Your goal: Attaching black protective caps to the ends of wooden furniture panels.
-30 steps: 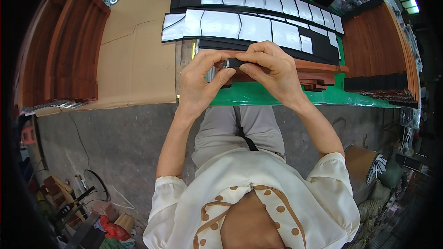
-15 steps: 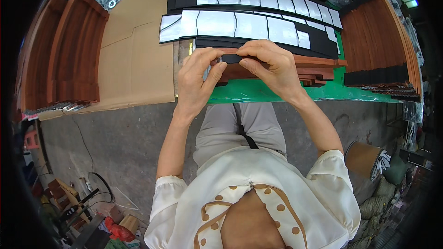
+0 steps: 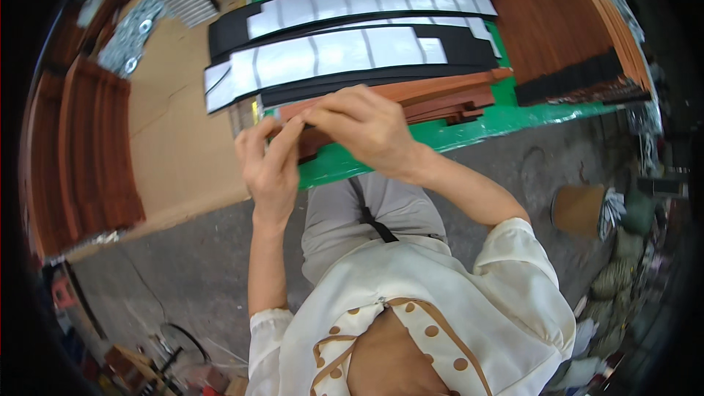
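My left hand (image 3: 268,170) and my right hand (image 3: 368,132) meet over the near left end of a stack of reddish-brown wooden slats (image 3: 455,95). Both are closed in a pinch, fingertips almost touching. Between them shows a dark bit of a small black strip (image 3: 309,126); the fingers hide most of it. Whether the strip touches the slat's end cannot be made out. Just beyond the hands lie black curved sheets (image 3: 469,45) with glossy white panels (image 3: 337,51) on top.
Curved brown slats stand stacked on cardboard (image 3: 169,125) at left (image 3: 99,147) and on the green table cover (image 3: 506,114) at right (image 3: 561,26). Bagged metal rings (image 3: 136,37) lie at the far left. A brown drum (image 3: 578,211) stands on the floor at right.
Both hands have moved left and slightly nearer, and the view has turned. The black strip, plainly visible between the hands before, is now mostly covered by fingers.
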A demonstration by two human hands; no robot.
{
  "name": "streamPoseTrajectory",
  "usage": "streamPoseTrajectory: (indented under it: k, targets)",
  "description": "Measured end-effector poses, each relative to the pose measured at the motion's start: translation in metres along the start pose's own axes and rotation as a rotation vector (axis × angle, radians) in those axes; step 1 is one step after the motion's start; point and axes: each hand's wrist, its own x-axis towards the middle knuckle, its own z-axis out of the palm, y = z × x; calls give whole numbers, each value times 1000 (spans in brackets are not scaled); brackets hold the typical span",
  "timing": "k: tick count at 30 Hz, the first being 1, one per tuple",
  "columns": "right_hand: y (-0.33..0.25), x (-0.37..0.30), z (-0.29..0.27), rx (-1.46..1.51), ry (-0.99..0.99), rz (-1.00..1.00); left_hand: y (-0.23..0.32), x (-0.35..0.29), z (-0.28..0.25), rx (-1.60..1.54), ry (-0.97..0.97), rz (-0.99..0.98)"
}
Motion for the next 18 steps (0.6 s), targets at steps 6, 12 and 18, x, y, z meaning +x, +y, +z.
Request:
streamPoseTrajectory:
  k: [6,12,18]
  targets:
    - [-1,-5,-3,-105,36,-4,-5,-6,8,84,24,104]
    - [-1,-2,-3,-85,-59,32,-7,-7,4,161,-5,126]
    - [11,-14,-43,-89,-93,97,3,-8,5,141,-12,76]
